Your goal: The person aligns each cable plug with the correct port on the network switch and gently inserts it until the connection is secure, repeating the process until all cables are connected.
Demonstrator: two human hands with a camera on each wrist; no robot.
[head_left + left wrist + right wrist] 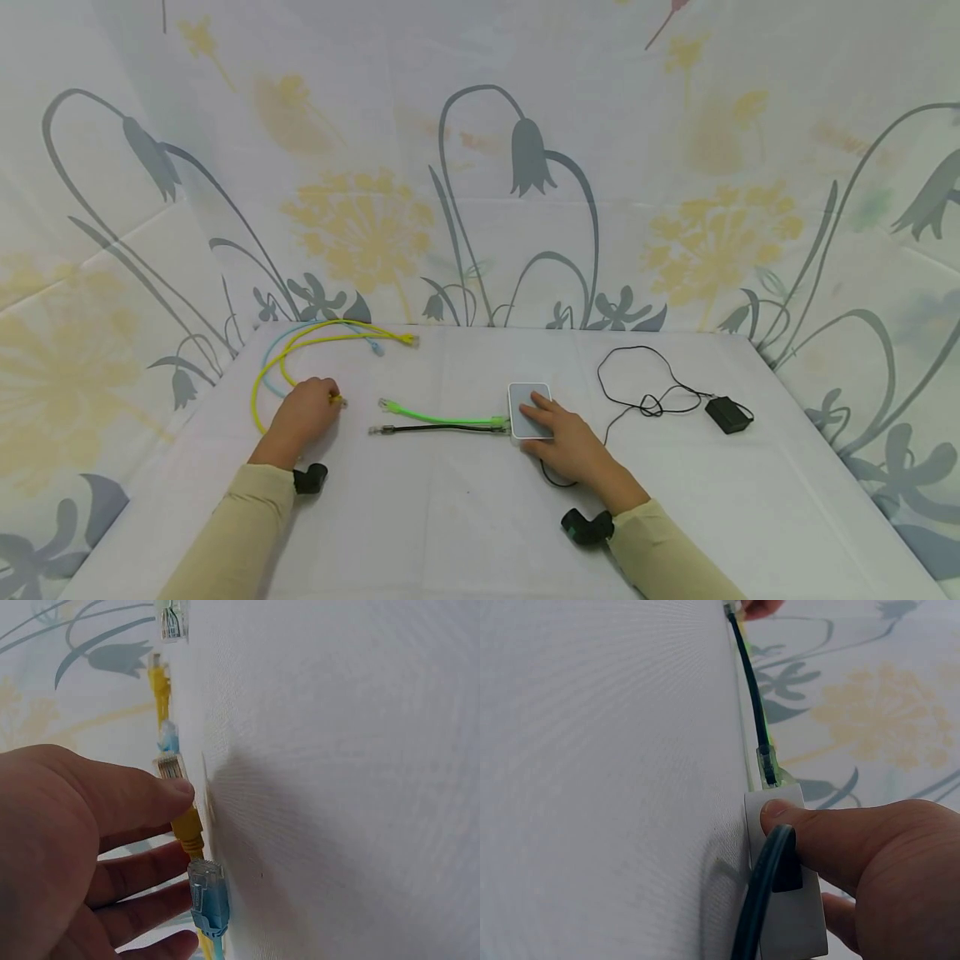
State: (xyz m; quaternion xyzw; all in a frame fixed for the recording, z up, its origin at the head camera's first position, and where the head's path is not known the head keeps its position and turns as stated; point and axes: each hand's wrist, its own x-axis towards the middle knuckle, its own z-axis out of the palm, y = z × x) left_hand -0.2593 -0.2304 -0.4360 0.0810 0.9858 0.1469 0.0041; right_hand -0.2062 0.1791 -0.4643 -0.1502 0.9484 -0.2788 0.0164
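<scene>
My left hand pinches the plug end of a yellow network cable between thumb and fingers, just above the table. The clear tip of that plug points away from the palm in the left wrist view. Beside it is a light blue cable plug, close to the other fingers. My right hand holds a small white network box with a grey top, the thumb on its near side and fingers across the top. A green cable and a black cable run left from the box, their far plugs loose.
A black power adapter lies at the right, its thin black cord looping toward the box. At the back left, the yellow cable's other end and a light blue plug rest on the white-covered table. Flowered cloth surrounds it.
</scene>
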